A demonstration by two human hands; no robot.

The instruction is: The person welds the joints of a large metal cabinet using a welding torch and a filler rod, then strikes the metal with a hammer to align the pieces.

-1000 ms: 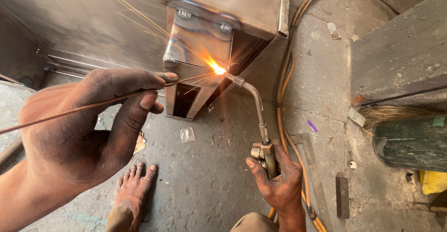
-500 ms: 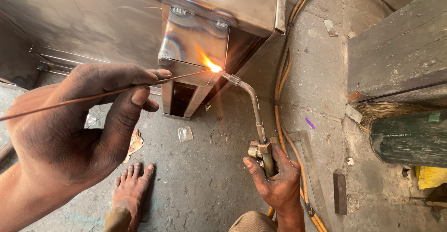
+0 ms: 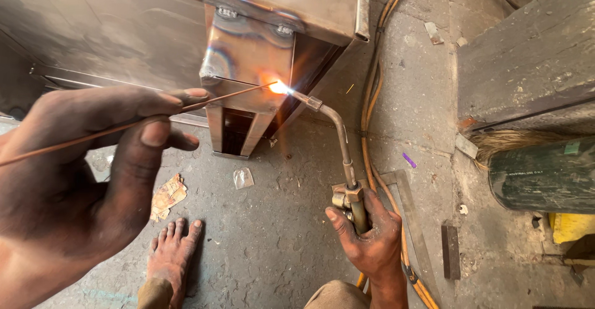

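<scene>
My left hand pinches a thin copper-coloured filler rod between thumb and fingers. The rod's tip reaches the bright flame on the steel leg bracket of a sheet-metal cabinet. My right hand grips the brass handle of a gas torch. Its curved neck rises up and left, and the nozzle points at the glowing joint on the bracket's right edge. Heat tint colours the bracket around two bolts.
Orange gas hoses run along the concrete floor from the torch past the cabinet. My bare foot rests below the bracket. A dark wooden block, a green cylinder and a steel square lie to the right.
The view has shifted slightly. My left hand has dropped a little, and the rod tip stays at the flame. The torch keeps its place on the joint.
</scene>
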